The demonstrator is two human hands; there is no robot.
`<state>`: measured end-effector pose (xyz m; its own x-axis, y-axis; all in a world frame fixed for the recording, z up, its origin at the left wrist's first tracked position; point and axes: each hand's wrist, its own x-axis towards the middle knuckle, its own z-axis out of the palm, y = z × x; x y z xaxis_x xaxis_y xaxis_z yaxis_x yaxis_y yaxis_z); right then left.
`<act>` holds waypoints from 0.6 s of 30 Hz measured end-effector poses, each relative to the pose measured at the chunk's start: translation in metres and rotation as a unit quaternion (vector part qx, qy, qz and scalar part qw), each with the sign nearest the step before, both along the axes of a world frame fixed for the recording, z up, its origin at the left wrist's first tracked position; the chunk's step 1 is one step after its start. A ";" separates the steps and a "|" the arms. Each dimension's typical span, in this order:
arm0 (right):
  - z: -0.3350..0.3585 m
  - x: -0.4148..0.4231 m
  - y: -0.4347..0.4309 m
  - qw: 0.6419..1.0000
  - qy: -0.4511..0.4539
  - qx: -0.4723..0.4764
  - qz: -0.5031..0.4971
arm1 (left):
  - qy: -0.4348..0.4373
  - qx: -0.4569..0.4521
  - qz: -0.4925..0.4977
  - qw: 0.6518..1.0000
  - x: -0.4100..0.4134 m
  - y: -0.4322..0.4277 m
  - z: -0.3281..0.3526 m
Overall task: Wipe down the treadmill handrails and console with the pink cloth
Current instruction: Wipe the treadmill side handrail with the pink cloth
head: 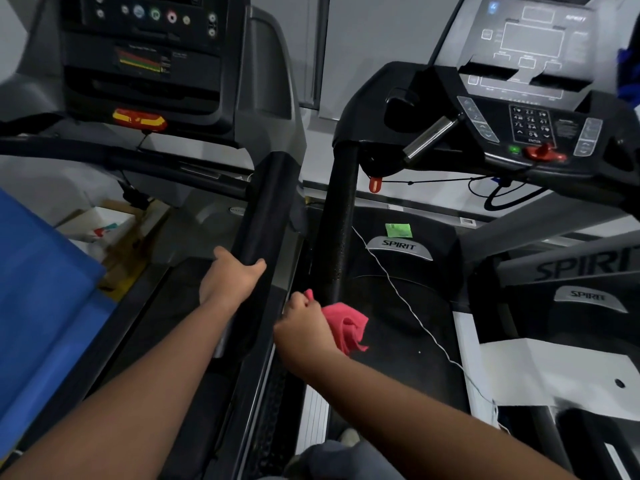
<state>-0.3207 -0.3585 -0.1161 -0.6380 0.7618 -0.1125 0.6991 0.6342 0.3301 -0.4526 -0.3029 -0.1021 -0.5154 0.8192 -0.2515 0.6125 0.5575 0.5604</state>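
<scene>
The pink cloth [346,325] is bunched at the near end of the black handrail [337,220] of the right-hand treadmill, pressed against the rail's lower tip with loose folds hanging to the right. The right hand [304,323] has its fingers curled tight round the wad. That grip probably gives a firm pad to rub along the bar. The left hand [230,275] grips the neighbouring rail [263,209] of the other treadmill, fingers and thumb hooked round it, likely as a brace while the person leans in between the two machines. The console [530,126] with its keypad sits well ahead and to the right, out of the cloth's reach for now. A thin white cord [398,289] trails across the belt close to the cloth and could snag it.
</scene>
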 end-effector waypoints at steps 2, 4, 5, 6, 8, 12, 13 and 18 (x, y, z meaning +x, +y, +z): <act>-0.002 0.009 -0.004 0.998 0.051 0.001 0.025 | -0.003 0.002 -0.002 1.000 0.000 -0.001 0.000; -0.004 0.026 -0.004 0.984 0.176 0.023 0.023 | -0.005 0.006 -0.002 1.000 -0.001 -0.002 0.000; -0.009 0.035 -0.003 0.969 0.242 0.035 0.025 | -0.006 0.008 -0.001 1.000 -0.001 -0.003 0.000; -0.013 0.045 -0.003 0.956 0.289 0.042 0.030 | -0.006 0.009 0.000 1.000 -0.001 -0.003 0.000; -0.020 0.065 -0.001 0.923 0.384 0.003 0.016 | -0.006 0.011 0.000 1.000 -0.001 -0.002 -0.001; -0.023 0.092 -0.005 0.813 0.537 -0.168 -0.146 | -0.012 0.012 -0.005 1.000 -0.002 -0.001 -0.001; -0.021 0.094 -0.006 0.804 0.539 -0.186 -0.171 | -0.013 0.012 -0.005 1.000 -0.002 0.000 -0.001; -0.006 0.068 0.012 0.884 0.438 -0.084 -0.142 | -0.008 0.007 -0.006 1.000 -0.001 0.000 0.000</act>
